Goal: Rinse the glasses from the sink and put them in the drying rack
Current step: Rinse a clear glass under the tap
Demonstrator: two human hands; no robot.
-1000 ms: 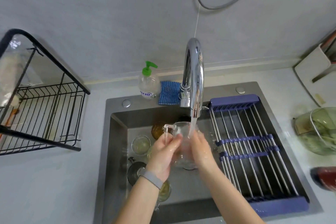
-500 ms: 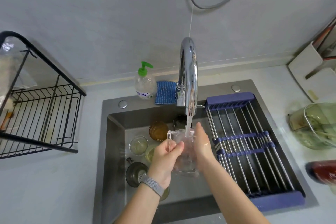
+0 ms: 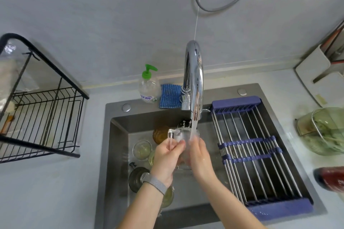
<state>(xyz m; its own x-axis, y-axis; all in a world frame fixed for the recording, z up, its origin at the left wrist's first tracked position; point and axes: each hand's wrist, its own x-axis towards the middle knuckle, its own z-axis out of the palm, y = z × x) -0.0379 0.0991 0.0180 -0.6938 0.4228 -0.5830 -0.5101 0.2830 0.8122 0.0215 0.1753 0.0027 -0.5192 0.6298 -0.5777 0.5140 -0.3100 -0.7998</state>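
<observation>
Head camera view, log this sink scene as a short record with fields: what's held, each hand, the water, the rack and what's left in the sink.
held: clear glass mug with handle, under the tap stream
left hand: grips the mug's handle side
right hand: holds the mug's other side
water: running from the chrome faucet into the mug
rack: purple and steel roll-up drying rack over the sink's right side
in sink: amber glass, small clear glass, others
</observation>
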